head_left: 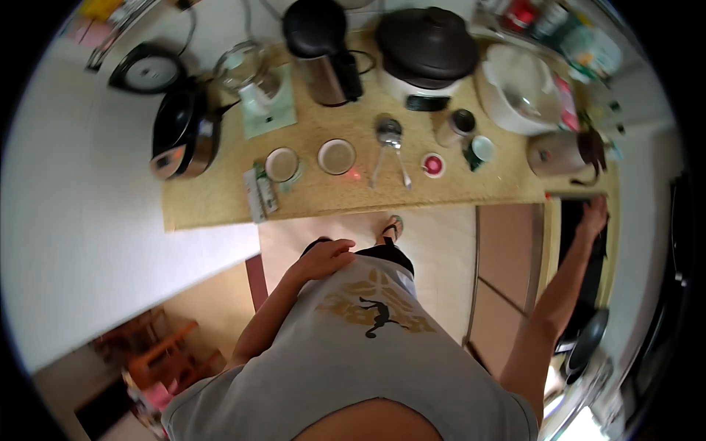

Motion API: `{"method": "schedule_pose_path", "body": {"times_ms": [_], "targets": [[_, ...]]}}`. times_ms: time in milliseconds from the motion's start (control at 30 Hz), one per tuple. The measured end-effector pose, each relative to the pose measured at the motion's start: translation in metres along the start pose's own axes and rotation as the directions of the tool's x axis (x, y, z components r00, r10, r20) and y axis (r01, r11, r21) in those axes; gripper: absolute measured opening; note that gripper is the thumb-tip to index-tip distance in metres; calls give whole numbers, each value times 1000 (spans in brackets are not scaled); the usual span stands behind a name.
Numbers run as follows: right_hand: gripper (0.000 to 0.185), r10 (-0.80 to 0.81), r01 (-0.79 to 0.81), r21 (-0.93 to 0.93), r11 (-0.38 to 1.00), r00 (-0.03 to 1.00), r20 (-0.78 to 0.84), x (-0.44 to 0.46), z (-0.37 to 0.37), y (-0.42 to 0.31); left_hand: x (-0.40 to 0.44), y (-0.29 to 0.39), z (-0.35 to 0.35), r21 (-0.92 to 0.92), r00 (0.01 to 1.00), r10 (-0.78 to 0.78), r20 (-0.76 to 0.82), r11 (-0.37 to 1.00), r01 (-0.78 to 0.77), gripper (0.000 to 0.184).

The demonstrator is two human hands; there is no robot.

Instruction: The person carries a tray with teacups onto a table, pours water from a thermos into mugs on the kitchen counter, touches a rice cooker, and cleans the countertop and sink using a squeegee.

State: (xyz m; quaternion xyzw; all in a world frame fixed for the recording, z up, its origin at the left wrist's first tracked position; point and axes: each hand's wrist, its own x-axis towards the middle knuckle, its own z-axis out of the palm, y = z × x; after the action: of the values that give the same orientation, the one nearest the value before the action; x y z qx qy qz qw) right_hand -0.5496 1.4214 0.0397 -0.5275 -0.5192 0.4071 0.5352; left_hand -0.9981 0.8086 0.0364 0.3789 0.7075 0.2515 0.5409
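My left hand point(329, 259) lies against the grey shirt point(382, 360) at waist height, fingers loosely stretched and holding nothing visible. Far to the right, my right hand point(594, 216) is at the edge of a dark panel point(572, 235) beside the counter. Its fingers are small and blurred, so their grip is unclear. Just beyond it stands a beige jug point(565, 153) with a brown lid and handle. Nearest my left hand on the counter are two cups point(282, 164), slim packets point(259, 192) and metal spoons point(390, 151).
Along the back of the wooden counter point(209, 206) stand an open rice cooker point(184, 132), a glass pot point(246, 70), an electric kettle point(316, 55), a dark-lidded cooker point(426, 48) and a white tub point(518, 88). A jar point(456, 126) and small red-centred dish point(433, 165) sit further forward. Black pan point(588, 342) lower right.
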Motion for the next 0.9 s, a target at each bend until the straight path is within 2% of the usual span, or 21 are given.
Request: {"method": "schedule_pose_path", "body": {"times_ms": [33, 67, 100, 133, 200, 233, 267, 300, 333, 433, 467, 533, 567, 633, 667, 700, 767, 800, 867, 900], "targets": [[48, 23, -23, -59, 998, 1000, -1, 33, -1, 18, -2, -1, 5, -23, 998, -41, -49, 999, 39, 47], [48, 28, -30, -127, 991, 999, -18, 54, -3, 24, 2, -6, 12, -49, 994, -1, -111, 999, -4, 46], [48, 142, -140, -99, 985, 990, 15, 55, 8, 14, 3, -8, 18, -70, 984, 36, -174, 996, -49, 46], [51, 254, -250, -80, 965, 966, 50, 58, 19, 8, 1, -4, 22, -90, 978, 10, -209, 995, -30, 46], [52, 218, -188, -201, 961, 966, 137, 72, 14, 16, 4, 5, 25, -22, 964, 28, -264, 999, -35, 46], [52, 219, -196, -180, 964, 969, 117, 62, 26, 9, 4, 12, 25, -37, 960, 15, -280, 999, -27, 46], [49, 182, -175, -95, 980, 981, 69, 48, 43, 3, 3, 18, 24, -107, 962, -72, -264, 993, 44, 46], [46, 165, -176, 83, 981, 978, 128, 47, 45, 5, 4, 24, 23, -173, 961, -148, -236, 979, 108, 46], [44, 140, -185, 256, 949, 973, 184, 43, 46, 7, 4, 28, 23, -186, 958, -152, -244, 977, 108, 46], [36, 149, -172, 267, 948, 983, 103, 28, 57, -1, 9, 29, 28, -237, 940, -175, -294, 966, 106, 47], [34, 91, -86, 212, 974, 996, -13, 22, 66, -7, 13, 23, 33, -267, 940, -159, -301, 961, 77, 48], [29, -133, 114, -133, 985, 981, -145, -7, 64, -31, 15, 20, 36, -296, 944, -140, -300, 954, 47, 48], [29, 23, -12, 153, 988, 997, -72, 1, 41, -31, 13, 22, 37, -303, 945, -131, -299, 952, 36, 48], [37, -131, 130, 14, 991, 991, 26, -19, 27, -53, 11, 21, 37, -316, 947, -123, -298, 949, 24, 48], [42, 0, -20, 241, 970, 997, 82, -43, 33, -86, 12, 19, 35, -301, 951, -123, -285, 953, 32, 48], [42, -9, -8, 235, 972, 997, 73, -74, 43, -122, 14, 17, 31, -282, 958, -111, -265, 959, 33, 47], [48, -29, 4, 155, 988, 987, 159, -129, 66, -176, 17, 18, 25, -261, 963, -74, -260, 965, 4, 47], [48, -37, 14, 149, 989, 988, 150, -138, 64, -179, 16, 17, 22, -238, 964, -48, -262, 971, -16, 47], [47, 17, -39, 56, 998, 936, 350, -151, 65, -174, 15, 6, 18, -280, 963, -47, -264, 959, -30, 46], [49, 28, -71, 89, 994, 909, 415, -146, 63, -157, 13, 4, 13, -339, 963, -81, -257, 941, -12, 45]]}}
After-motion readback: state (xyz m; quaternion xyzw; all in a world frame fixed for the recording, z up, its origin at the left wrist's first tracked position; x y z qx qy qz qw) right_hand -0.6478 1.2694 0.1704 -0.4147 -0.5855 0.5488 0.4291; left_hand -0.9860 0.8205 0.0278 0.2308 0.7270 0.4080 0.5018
